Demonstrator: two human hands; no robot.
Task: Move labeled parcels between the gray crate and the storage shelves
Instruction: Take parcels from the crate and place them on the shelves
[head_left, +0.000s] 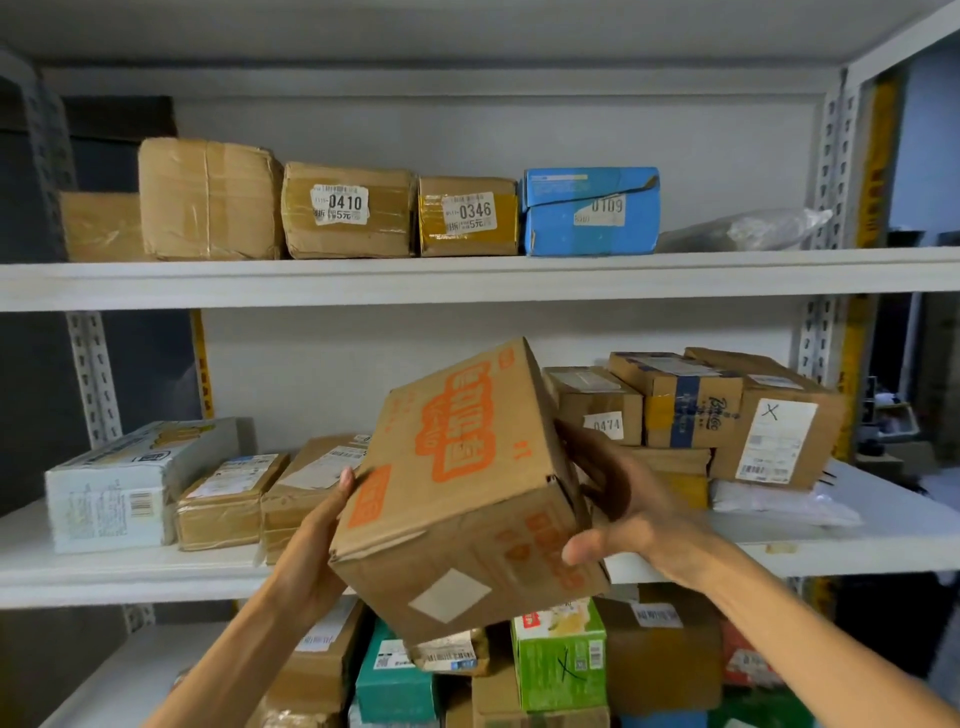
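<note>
1. while both hands are holding it in the lower middle of the frame, a brown cardboard box (457, 493) with orange printing is tilting, one corner pointing down, in the air in front of the middle shelf (883, 545).
2. the left hand (317, 540) is pressing flat against the box's left face, its fingers lying straight and together up the cardboard.
3. the right hand (618, 499) is gripping the right side, fingers curling round the far edge and the thumb bearing on the near face.
4. the cardboard is looking matte and slightly creased, and a pale blank square label is sitting on the lower face.
5. along the upper shelf (467, 278), taped brown parcels are standing in a row: the 0410 parcel (348, 210), the glossy yellow-taped 0346 parcel (467, 215), then a dented blue carton (589, 210), with a crumpled clear plastic bag (748, 228) lying at the right end.
6. on the middle shelf, a white printed carton (119, 483) is lying at the left beside flat taped parcels, while squarish brown boxes are sitting stacked at the right, behind the right hand.
7. at the bottom of the frame, a green box (558, 660) and a teal box (395, 675) are crowding among more brown parcels.
8. the shelves are showing smooth white boards carried on a slotted grey upright (93, 374) at the left, with a plain pale wall behind.
</note>
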